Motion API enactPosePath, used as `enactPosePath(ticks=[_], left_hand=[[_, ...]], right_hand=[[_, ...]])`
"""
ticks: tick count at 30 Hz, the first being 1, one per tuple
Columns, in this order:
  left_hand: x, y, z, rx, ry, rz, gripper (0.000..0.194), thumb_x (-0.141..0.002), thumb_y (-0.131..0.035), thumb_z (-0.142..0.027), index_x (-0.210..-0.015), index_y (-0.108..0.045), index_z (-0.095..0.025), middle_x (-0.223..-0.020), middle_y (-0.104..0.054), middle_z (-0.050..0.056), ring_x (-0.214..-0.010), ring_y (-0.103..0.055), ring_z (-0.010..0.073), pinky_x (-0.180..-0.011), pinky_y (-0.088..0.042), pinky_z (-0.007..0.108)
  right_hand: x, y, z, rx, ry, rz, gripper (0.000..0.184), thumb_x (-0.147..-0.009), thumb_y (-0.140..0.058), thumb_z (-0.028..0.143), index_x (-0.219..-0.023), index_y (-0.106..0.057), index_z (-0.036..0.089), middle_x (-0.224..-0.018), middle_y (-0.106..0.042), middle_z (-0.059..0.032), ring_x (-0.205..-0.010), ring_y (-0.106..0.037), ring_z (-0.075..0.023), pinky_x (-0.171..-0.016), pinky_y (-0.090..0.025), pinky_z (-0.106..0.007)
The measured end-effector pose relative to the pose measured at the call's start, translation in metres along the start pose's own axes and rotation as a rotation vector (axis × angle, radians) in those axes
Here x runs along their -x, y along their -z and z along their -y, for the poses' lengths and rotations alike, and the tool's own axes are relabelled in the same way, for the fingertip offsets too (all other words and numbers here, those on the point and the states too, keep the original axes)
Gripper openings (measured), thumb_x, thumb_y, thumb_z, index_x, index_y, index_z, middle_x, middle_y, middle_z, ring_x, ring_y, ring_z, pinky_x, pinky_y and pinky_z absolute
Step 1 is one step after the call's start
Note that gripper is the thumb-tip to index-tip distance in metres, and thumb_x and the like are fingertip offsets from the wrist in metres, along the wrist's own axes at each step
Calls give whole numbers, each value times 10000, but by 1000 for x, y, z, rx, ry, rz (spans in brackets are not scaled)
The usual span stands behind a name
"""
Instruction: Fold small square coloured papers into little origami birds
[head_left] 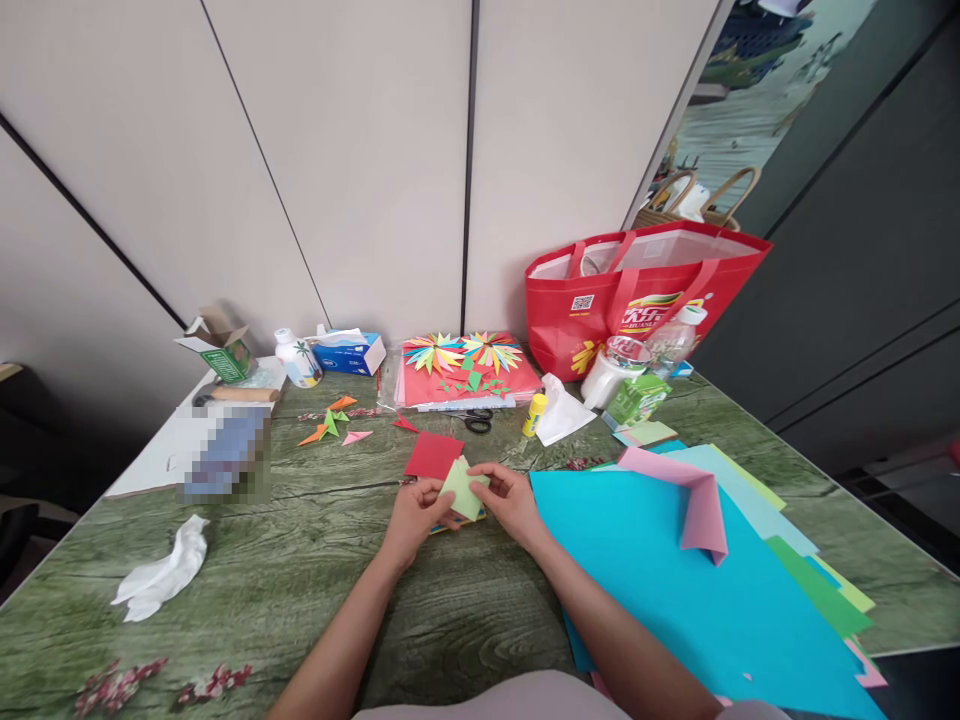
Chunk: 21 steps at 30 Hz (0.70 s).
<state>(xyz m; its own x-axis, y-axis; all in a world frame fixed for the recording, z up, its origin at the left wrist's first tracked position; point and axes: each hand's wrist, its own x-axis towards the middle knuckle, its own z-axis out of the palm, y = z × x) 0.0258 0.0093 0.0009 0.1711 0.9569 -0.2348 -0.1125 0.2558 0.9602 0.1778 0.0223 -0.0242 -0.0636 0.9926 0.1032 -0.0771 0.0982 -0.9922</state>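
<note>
Between my two hands is a folded piece of light green paper, pointed at the top and at the bottom. My left hand pinches its left edge. The fingers of my right hand close on its right side. Just behind it a red paper square lies on the table. Something with a yellow and blue edge shows beneath my hands, mostly hidden. A large blue sheet lies beside my right forearm, with a folded pink strip on top.
Scissors and a yellow glue stick lie beyond my hands. Small folded paper pieces are at the left. Paper fans sit on a red sheet at the back. A red bag stands at back right, a crumpled tissue at front left.
</note>
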Motion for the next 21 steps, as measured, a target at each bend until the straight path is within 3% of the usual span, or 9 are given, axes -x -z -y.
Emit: enactPosePath(ticks=[3,6,11,16,21], left_hand=[[2,-2,-1,-48,66,110,312,-603,-691,-319,-809,-632,-92,-655,-684,92,-580,-649,201,-512,-521,282],[3,-2,-2,-47,65,130,320,-616,-686,-304,-842,-631,-84,-674,-682,91,-599,-645,189,-542,-530,285],[1,1,1,12,19,61,255,-625,-675,-334,-721,-624,-104,-585,-651,31,-463,-577,124,-476,-520,264],[-2,1,4,105,7,-93,271,-586,-698,-346,-566,-525,-139,-475,-599,-22,-415,-553,117,-447,-502,252],[-3,3,4,158,14,-99,262,-586,-699,-340,-595,-523,-146,-525,-627,-12,-470,-587,142,-451,-485,243]], right_hand=[[-1,1,-1,-27,17,-28,183,-656,-627,284,-807,-574,197,-665,-579,15,-603,-532,-126,-529,-430,-224],[-2,1,-4,-16,20,-16,194,-658,-624,303,-809,-563,197,-645,-562,21,-589,-519,-124,-521,-418,-224],[-1,2,-7,43,-8,67,179,-680,-606,339,-766,-597,183,-573,-532,24,-520,-486,-112,-478,-399,-219],[0,2,-5,-66,-20,128,225,-643,-664,287,-834,-595,193,-722,-595,-3,-666,-558,-141,-590,-463,-246],[0,1,-6,-122,13,149,247,-636,-666,238,-873,-607,210,-878,-596,-20,-782,-575,-158,-679,-479,-272]])
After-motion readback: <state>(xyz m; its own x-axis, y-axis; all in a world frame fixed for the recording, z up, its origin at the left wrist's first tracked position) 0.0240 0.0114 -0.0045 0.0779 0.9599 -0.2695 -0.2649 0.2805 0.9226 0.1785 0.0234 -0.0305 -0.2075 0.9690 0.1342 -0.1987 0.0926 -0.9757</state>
